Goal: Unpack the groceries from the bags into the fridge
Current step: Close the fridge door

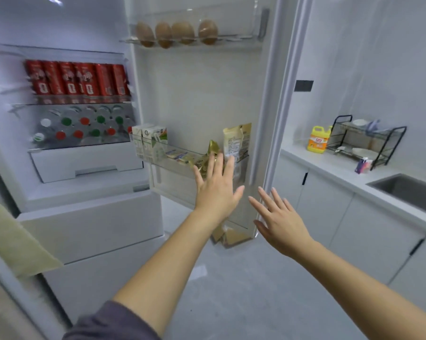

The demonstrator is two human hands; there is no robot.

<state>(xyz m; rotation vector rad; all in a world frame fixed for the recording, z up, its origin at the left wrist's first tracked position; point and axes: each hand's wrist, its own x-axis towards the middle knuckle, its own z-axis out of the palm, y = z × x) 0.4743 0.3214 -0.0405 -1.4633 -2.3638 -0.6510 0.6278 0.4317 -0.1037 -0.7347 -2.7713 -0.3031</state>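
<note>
Fingers (225, 165) of both empty hands spread toward upright pouch (237, 141).

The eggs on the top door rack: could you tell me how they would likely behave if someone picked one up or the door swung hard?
The eggs look rounded and smooth, so one would probably roll if set loose on a flat surface. They are likely fragile; grip gently. They sit in a shallow clear rack, so a hard swing of the fridge door might jostle them.

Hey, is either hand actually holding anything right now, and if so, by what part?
Nothing is held. The left hand and right hand are both open with fingers spread, near the fridge door.
</note>
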